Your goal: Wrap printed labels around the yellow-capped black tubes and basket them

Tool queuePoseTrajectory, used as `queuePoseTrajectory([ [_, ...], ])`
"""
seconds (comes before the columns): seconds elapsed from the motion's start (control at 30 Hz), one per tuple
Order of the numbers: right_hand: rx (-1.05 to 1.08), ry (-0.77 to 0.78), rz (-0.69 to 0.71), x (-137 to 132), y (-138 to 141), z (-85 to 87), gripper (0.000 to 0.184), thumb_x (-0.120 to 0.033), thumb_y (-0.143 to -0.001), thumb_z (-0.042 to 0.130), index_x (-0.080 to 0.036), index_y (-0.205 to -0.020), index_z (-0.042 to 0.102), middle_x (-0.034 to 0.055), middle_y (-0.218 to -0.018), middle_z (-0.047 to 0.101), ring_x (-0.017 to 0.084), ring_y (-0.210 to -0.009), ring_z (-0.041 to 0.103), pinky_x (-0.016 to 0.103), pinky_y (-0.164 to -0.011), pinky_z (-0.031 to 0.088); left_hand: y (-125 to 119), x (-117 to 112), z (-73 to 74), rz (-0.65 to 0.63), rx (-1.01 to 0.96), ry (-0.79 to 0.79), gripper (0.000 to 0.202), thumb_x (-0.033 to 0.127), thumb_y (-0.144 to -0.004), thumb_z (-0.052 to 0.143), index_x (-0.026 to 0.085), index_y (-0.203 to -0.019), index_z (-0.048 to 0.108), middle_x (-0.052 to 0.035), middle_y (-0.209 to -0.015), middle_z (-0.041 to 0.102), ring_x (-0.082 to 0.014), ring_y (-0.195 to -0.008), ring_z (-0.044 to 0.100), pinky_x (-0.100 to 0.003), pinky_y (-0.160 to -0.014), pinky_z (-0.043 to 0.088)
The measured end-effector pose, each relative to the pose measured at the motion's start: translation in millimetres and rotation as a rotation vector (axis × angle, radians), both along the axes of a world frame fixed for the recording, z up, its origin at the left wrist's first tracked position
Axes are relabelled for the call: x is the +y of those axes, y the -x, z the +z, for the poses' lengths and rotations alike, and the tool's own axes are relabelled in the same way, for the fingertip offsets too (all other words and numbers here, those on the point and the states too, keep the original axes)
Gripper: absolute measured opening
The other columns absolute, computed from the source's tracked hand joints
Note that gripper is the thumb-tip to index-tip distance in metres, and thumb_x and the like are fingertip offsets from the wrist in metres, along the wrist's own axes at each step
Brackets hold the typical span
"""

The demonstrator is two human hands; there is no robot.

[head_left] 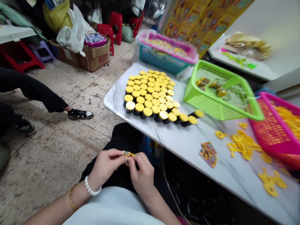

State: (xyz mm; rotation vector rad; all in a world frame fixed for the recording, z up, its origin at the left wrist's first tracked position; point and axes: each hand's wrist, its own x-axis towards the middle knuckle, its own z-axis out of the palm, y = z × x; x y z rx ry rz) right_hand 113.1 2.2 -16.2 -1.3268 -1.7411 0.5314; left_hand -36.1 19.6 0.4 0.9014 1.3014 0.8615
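Left hand [107, 165] and right hand [143, 172]: fingers [116, 153] pinched on small printed yellow piece [128, 154], over lap [125, 136], beside counter [154, 131]. Print there, on loose cards [208, 154] and yellow panels [195, 19]: can't read.

printed yellow piece [128, 154], lower centre: partly hidden by left hand [104, 167] and right hand [143, 176], print too small to read | pink basket [268, 133], right: cut by edge | yellow printed boxes [190, 19], top: cut off, lettering blurred | person in white top [139, 0], upper edge: head out of frame | black-trousered leg [28, 86], left: cut by edge
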Motion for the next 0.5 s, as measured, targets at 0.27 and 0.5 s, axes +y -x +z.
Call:
queuePoseTrajectory([
  [0.27, -0.171, -0.219, -0.148, 35, -60, 62.3, 0.021, -0.02, -0.093, 0.057, -0.024, -0.072, 0.059, 0.0019, -0.067, 0.062, 0.017, -0.064, 0.059, 0.031, -0.061, 0.048, 4, 2, -6.5, -0.101, -0.152, 0.207, 0.042, 0.054, -0.068, 0.078, 0.014, -0.082, 0.074, -0.002, -0.058, 0.063, -0.0036, -0.038, 0.032, -0.018, -0.038, 0.015],
  [0.5, -0.723, -0.177, -0.377, 116, -172, 134.4, 0.03, -0.014, -0.083, 0.059, -0.025, -0.109, 0.07, 0.0091, -0.116, 0.069, 0.029, -0.105, 0.065, 0.042, -0.086, 0.052, 0, 7, 1.0, -0.199, -0.002, -0.123, 0.018, 0.037, -0.072, 0.078, 0.02, -0.074, 0.082, -0.0101, -0.085, 0.076, -0.0217, -0.082, 0.068, -0.029, -0.076, 0.053],
])
